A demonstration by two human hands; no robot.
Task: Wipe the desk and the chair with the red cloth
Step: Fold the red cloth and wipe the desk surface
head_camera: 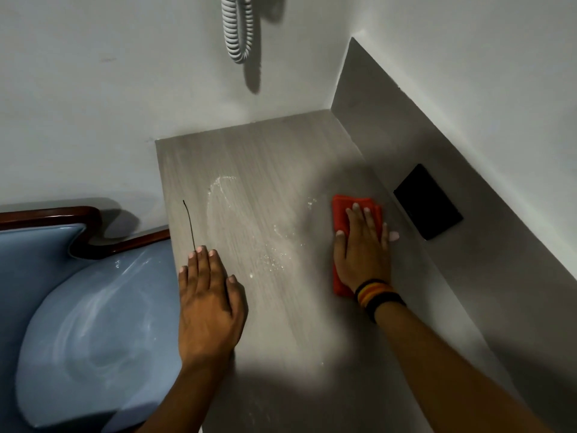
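Note:
The grey wood-grain desk [265,157] runs from the near edge to the corner of the walls, with white powder smeared across its middle [274,245]. My right hand [363,248] presses flat on the folded red cloth [342,207] at the desk's right side, by the raised back panel. My left hand [209,301] lies flat on the desk's left edge, fingers together, holding nothing. The blue upholstered chair [93,323] with a dark wooden frame stands left of the desk, and its seat shows pale dusty streaks.
A thin dark stick [189,225] lies on the desk just beyond my left fingertips. A black rectangular plate [427,201] sits in the slanted grey panel at the right. A coiled grey cord [239,29] hangs on the white wall above the desk.

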